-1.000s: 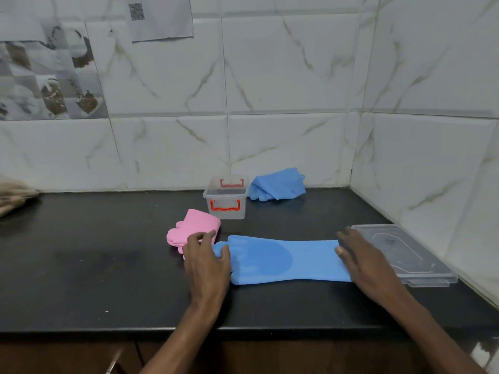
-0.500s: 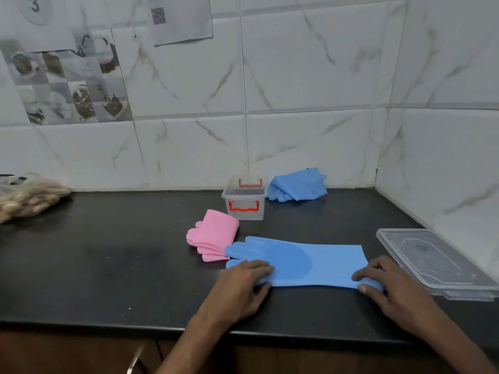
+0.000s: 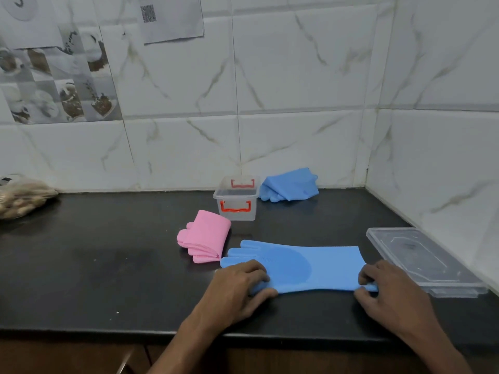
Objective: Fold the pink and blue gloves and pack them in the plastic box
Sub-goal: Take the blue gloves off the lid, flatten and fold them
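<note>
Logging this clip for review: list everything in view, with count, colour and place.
flat blue glove: 1, blue, spread on the counter's near part, fingers pointing left
folded blue glove: 1, blue, against the back wall, right of the box
pink glove bundle: 1, pink, folded, in front and left of the box
plastic box: 1, clear with red handles, open, mid-counter
lid: 1, clear, right side of the counter
bag: 1, brownish contents, far left
paper sheet: 1, white, QR code, on the wall
counter: 1, black
hands: 2; left hand grips the flat glove's finger end, right hand pinches its cuff
</note>
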Demonstrator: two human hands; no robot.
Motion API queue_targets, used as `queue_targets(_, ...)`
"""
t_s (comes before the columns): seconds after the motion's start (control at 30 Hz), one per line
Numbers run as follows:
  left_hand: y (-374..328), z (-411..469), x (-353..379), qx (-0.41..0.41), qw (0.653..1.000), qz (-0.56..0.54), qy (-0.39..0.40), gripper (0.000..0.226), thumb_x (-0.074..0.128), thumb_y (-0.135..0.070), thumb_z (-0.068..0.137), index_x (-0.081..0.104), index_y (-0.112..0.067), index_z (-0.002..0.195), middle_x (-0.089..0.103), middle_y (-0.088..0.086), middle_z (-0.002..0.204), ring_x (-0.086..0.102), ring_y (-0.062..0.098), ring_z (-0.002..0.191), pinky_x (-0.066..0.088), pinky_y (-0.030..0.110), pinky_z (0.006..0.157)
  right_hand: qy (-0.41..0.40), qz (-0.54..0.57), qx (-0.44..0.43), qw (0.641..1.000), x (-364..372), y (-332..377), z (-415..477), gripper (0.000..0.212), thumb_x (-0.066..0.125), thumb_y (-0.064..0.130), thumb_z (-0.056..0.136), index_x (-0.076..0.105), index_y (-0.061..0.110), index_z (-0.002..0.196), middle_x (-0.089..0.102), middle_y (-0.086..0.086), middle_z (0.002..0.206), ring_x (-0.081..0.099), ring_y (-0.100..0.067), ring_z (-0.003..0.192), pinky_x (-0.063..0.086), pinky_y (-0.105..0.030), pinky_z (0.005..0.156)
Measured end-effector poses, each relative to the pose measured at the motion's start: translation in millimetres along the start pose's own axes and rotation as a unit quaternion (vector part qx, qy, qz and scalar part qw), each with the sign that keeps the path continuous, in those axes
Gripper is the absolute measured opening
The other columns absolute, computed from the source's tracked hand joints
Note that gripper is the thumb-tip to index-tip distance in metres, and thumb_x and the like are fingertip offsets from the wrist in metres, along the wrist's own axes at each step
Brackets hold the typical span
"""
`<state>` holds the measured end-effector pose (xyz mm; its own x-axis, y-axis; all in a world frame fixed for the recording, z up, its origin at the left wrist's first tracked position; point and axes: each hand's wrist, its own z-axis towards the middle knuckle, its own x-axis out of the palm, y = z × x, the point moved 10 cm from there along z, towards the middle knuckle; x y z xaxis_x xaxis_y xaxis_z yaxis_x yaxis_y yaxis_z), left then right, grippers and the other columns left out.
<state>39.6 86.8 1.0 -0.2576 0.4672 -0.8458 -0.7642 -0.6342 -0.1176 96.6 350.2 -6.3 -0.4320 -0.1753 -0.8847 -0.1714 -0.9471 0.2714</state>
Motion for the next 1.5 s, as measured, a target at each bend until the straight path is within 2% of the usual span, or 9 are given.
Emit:
queue_targets(0.1,15.1,11.5,-10.0,-0.055,0.994,-0.079,-0.055,0.043,0.036,-0.055,0.097,0.067,-0.032,0.116,0.059,-0.021,0.131,0.048,-0.008,0.125,0.046,0.018,0.097,-0.070,0.011,0.008,0.997,-9.8,-1.1,-2.6,0.016,0.070,0.047,0.077,0.062,0.034,0.083,0.057,0.011,0.086,0.052,-0.013,0.083,0.045,-0.030,0.062)
queue_targets(0.23,26.8,44.9,25.8,-0.037,0.994,-0.008,0.107,0.046,0.040,-0.049,0.099,0.052,-0.029,0.139,0.043,-0.012,0.151,0.035,0.004,0.140,0.029,0.026,0.115,-0.053,-0.056,-0.083,0.994,-6.4,18.6,1.4,0.006,0.073,0.031,0.075,0.068,0.029,0.078,0.058,0.012,0.080,0.054,-0.015,0.078,0.041,-0.031,0.068)
queue_targets(0.43,48.5,62.1,38.3,-0.059,0.987,-0.081,0.126,0.044,0.058,-0.057,0.086,0.069,-0.030,0.118,0.063,-0.015,0.128,0.054,0.001,0.118,0.040,0.025,0.105,0.071,0.025,-0.043,0.996,4.3,24.9,74.8,0.014,0.054,0.032,0.082,0.063,0.026,0.072,0.062,0.007,0.074,0.060,-0.012,0.073,0.046,-0.026,0.064)
queue_targets(0.53,56.6,56.7,43.3,-0.072,0.980,-0.134,0.126,0.053,0.063,-0.067,0.077,0.067,-0.035,0.119,0.057,-0.023,0.130,0.047,-0.009,0.118,0.032,0.015,0.103,0.076,0.069,-0.077,0.992,22.8,53.7,144.9,0.018,0.056,0.020,0.088,0.067,0.020,0.102,0.069,-0.001,0.101,0.064,-0.018,0.093,0.048,-0.027,0.078)
queue_targets(0.67,56.8,54.5,43.6,-0.065,0.981,-0.147,0.113,0.053,0.063,-0.068,0.077,0.065,-0.036,0.119,0.053,-0.027,0.129,0.040,-0.018,0.113,0.022,-0.002,0.094,0.158,0.040,-0.118,0.980,79.7,95.5,216.0,0.049,0.051,0.009,0.090,0.046,0.015,0.139,0.045,-0.009,0.141,0.048,-0.026,0.126,0.039,-0.033,0.102)
queue_targets(0.87,60.6,55.3,47.0,-0.052,0.984,-0.140,0.094,0.054,0.058,-0.072,0.076,0.064,-0.038,0.118,0.053,-0.028,0.126,0.044,-0.013,0.118,0.034,0.017,0.105,0.210,-0.117,-0.092,0.966,148.4,107.4,253.7,0.051,0.037,0.015,0.095,0.038,0.026,0.145,-0.002,-0.004,0.162,0.021,-0.032,0.142,0.034,-0.048,0.109)
queue_targets(1.17,58.9,58.1,46.6,-0.044,0.984,-0.148,0.088,0.054,0.057,-0.072,0.077,0.063,-0.037,0.118,0.053,-0.028,0.123,0.044,-0.013,0.115,0.035,0.015,0.102,0.029,0.131,-0.046,0.990,99.5,96.5,278.7,0.010,0.053,0.006,0.084,0.053,0.003,0.094,0.052,-0.011,0.100,0.054,-0.029,0.092,0.041,-0.032,0.071)
queue_targets(1.3,57.9,56.8,45.8,-0.049,0.984,-0.145,0.093,0.053,0.056,-0.072,0.078,0.063,-0.037,0.117,0.054,-0.025,0.124,0.046,-0.009,0.115,0.038,0.019,0.103,-0.130,0.244,-0.055,0.959,22.5,85.8,266.7,0.019,0.065,0.011,0.082,0.068,0.003,0.099,0.067,-0.010,0.105,0.061,-0.025,0.101,0.047,-0.034,0.085)
queue_targets(1.5,55.7,56.6,26.9,-0.072,0.985,-0.156,0.027,0.054,0.055,-0.064,0.086,0.058,-0.030,0.127,0.055,-0.017,0.126,0.050,-0.003,0.115,0.042,0.029,0.103,-0.105,0.234,-0.099,0.961,-44.1,99.4,242.9,0.022,0.062,0.003,0.074,0.062,0.015,0.092,0.065,-0.006,0.079,0.058,-0.015,0.070,0.040,-0.020,0.057)
